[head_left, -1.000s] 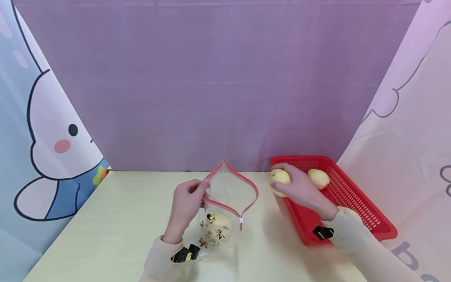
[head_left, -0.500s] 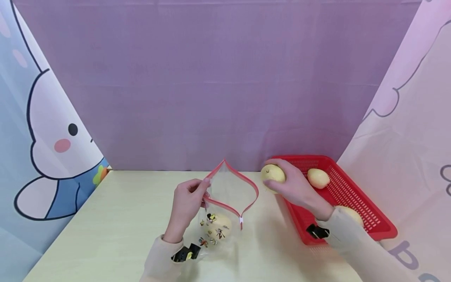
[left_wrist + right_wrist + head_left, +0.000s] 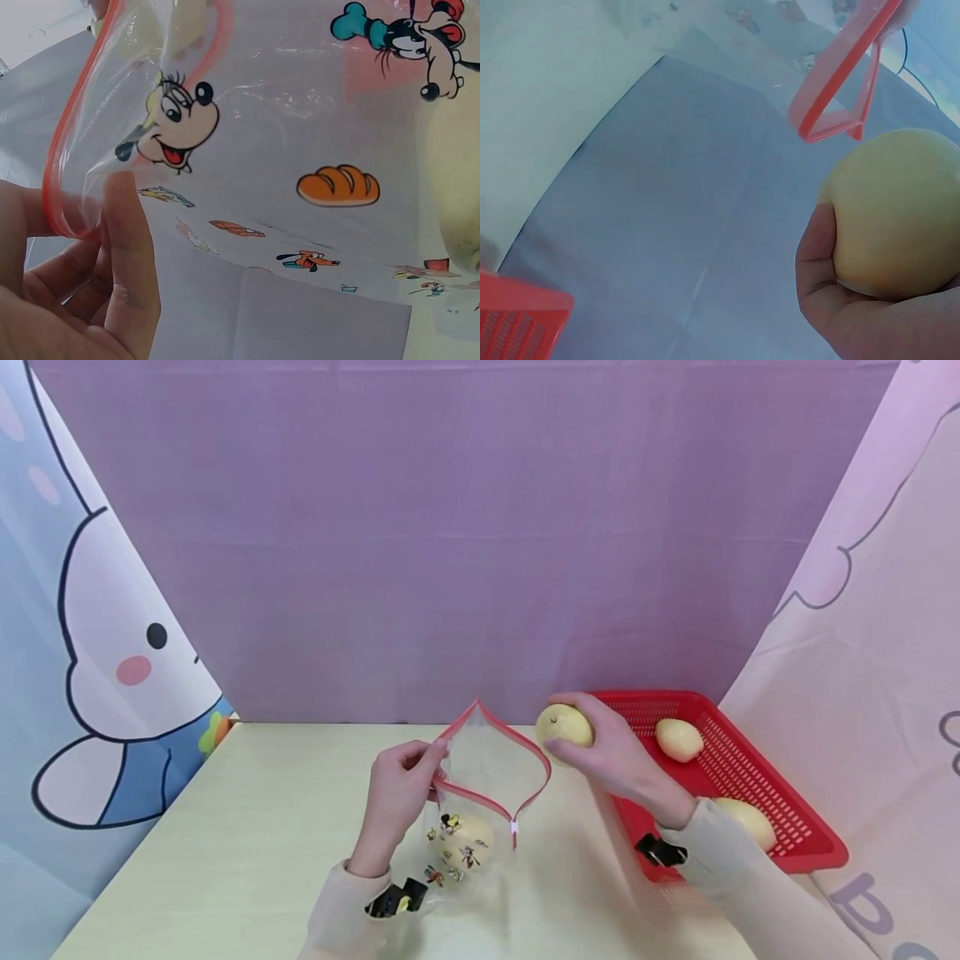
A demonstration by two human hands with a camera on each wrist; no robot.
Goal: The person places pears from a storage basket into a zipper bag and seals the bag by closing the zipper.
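Observation:
My left hand (image 3: 399, 787) pinches the red zip rim of a clear zip bag (image 3: 480, 888) between thumb and fingers. The bag's mouth stands wide, with a white slider at its near right corner. Cartoon prints, including a bread loaf (image 3: 339, 187), cover the film. Low inside the bag sits one pale yellow pear (image 3: 476, 837). Just right of the mouth, my right hand (image 3: 617, 758) grips another pale yellow pear (image 3: 564, 725), its stem end facing left. In the right wrist view, thumb and palm wrap that pear (image 3: 900, 210) near the red rim (image 3: 840, 71).
A red slotted basket (image 3: 757, 777) stands at the right of the pale table (image 3: 285, 827). Two more pears lie in it, one (image 3: 678, 740) at the back and one (image 3: 750, 822) partly behind the right sleeve. A purple cloth (image 3: 450, 543) hangs behind the table.
My right hand has carried the pear leftward from over the basket's left edge to beside the bag's mouth. The left hand and bag have stayed in place.

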